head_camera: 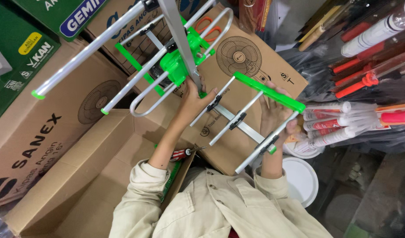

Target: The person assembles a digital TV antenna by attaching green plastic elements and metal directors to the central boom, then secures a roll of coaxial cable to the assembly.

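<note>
I hold an aluminium aerial [176, 61] with green plastic fittings above cardboard boxes. My left hand [193, 100] grips its central boom just below the green bracket [178, 66], from which several silver rods fan out to the upper left. My right hand [274, 115] grasps the reflector section [238, 119], a short frame of parallel rods. A flat green bar [268, 91] caps that frame, and my fingers lie behind the bar. Both sleeves are beige.
Fan cartons [251, 57] lie under the aerial and an open empty carton [88, 176] sits at the lower left. A red-striped screwdriver [181, 154] rests on its flap. Orange-handled scissors [210, 27] lie at the top. Sealant tubes [343, 119] and a white lid [301, 178] are on the right.
</note>
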